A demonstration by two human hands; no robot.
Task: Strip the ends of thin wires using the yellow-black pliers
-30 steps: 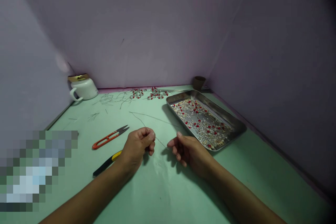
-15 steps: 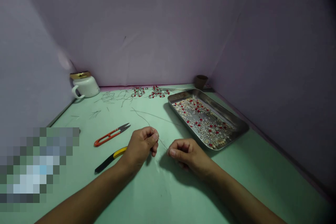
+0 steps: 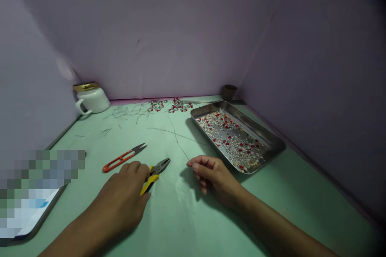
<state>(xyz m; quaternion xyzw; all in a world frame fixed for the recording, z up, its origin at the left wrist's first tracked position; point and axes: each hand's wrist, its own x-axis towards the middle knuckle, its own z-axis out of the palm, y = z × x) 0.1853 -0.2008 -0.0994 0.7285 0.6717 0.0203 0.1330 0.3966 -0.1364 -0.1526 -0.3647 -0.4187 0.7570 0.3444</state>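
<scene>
My left hand (image 3: 128,192) is closed around the yellow-and-black handles of a pair of pliers (image 3: 159,166), whose metal jaws point away to the right. My right hand (image 3: 214,174) pinches the near end of a thin wire (image 3: 177,142) between thumb and forefinger; the wire runs up and away over the green tabletop. Just beyond my left hand lie orange-handled thread snips (image 3: 124,157). A metal tray (image 3: 208,134) of clear, pale and red beads (image 3: 241,148) stands right of my right hand.
Beaded pieces (image 3: 180,105) and a tangle of wires (image 3: 126,111) lie at the back. A white mug (image 3: 95,100) stands back left, a small brown pot (image 3: 228,92) back right. A blurred phone-like device (image 3: 36,204) is at left. Walls enclose the table.
My left hand has let go of the wire, moved left and toward me, and taken hold of the pliers. My right hand still holds the wire. The view has shifted slightly.
</scene>
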